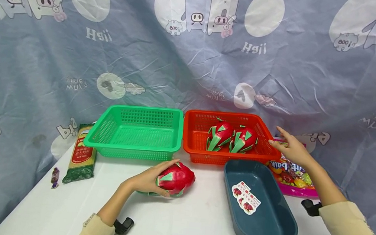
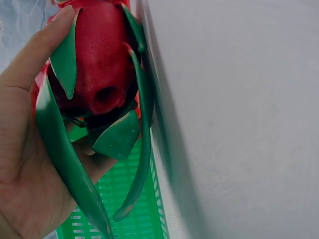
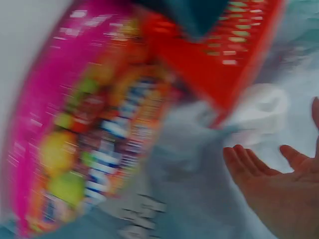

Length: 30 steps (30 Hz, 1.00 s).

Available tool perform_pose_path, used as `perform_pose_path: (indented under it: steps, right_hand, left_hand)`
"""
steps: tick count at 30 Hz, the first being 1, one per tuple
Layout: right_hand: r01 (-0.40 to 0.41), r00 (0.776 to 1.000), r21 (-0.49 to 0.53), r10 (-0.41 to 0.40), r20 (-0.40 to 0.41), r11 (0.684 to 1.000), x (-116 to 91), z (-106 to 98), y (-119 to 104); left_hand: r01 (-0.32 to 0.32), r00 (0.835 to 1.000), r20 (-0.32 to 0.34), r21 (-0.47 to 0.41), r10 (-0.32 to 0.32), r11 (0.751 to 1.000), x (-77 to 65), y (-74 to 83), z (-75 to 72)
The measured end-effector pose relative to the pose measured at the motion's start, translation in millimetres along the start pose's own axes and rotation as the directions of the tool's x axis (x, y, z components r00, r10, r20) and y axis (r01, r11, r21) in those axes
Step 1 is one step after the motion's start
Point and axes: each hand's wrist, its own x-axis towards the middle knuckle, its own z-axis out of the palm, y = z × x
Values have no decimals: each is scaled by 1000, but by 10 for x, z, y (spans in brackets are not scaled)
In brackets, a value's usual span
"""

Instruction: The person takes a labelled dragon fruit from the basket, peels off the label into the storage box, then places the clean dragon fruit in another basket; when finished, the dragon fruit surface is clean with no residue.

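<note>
My left hand (image 1: 150,177) grips a red dragon fruit (image 1: 177,178) with green leaves, just in front of the green basket (image 1: 131,153). In the left wrist view, the thumb and fingers curl around the dragon fruit (image 2: 102,55), and its long leaves hang past the palm. Two more dragon fruits (image 1: 221,133) lie inside the red basket (image 1: 201,158). Beside that basket's right end, my right hand (image 1: 292,149) hovers with fingers extended and nothing held. The right wrist view is blurred, but the right hand (image 3: 279,184) shows spread fingers, apart from the basket.
A blue-grey tub (image 1: 267,214) with dragon fruit stickers (image 1: 246,198) inside stands before the red basket. Behind it lies a pink candy bag (image 1: 293,175). At the left are a pasta packet (image 1: 82,153) and a small wrapped candy (image 1: 55,177). A printed curtain (image 1: 130,52) hangs behind.
</note>
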Motion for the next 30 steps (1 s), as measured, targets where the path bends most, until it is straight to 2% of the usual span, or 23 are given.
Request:
perform_pose_path:
  steps: [4,8,12,16,18,20,23,24,26,28,30]
  right_hand:
    - [-72,995,149,60,85,986,75,225,374]
    - [-69,989,243,35,141,968,82,406,563]
    - [-50,993,297,16,116,954,77,504,619]
    - [-64,996,299,41,82,952,77,531,642]
    - [-69,996,297,49,74,952,76,534,660]
    - [-69,996,294,52,68,953,70,536,675]
    - [-61,998,297,48,52,953,62,548,696]
    - [-56,998,300,45,43,952,62,557,699]
    - [-46,999,300,39,28,953,67,574,698]
    - [-42,999,304,39,17,952,81,590,690]
    - [-44,999,313,41,15,949,104,604,686]
  left_hand:
    - [4,1000,10,-11,-4,1000,-9,-3,-5]
    - [17,1000,7,-27,-17,999,-24,-28,-32]
    - [-1,1000,-18,-61,0,998,-15,-58,-46]
    - [-85,996,-36,-103,82,991,21,-30,-63]
    - [-121,992,-39,-119,118,985,54,40,-98]
    - [-133,991,-53,-149,126,980,104,177,-166]
    - [-131,986,-133,-204,105,970,241,541,-336]
    - [-134,980,-174,-231,95,964,316,670,-396]
    - [-149,954,-291,-249,73,957,542,834,-486]
    - [-176,910,-411,-266,53,948,827,928,-539]
    - [-184,855,-519,-293,6,938,1151,885,-529]
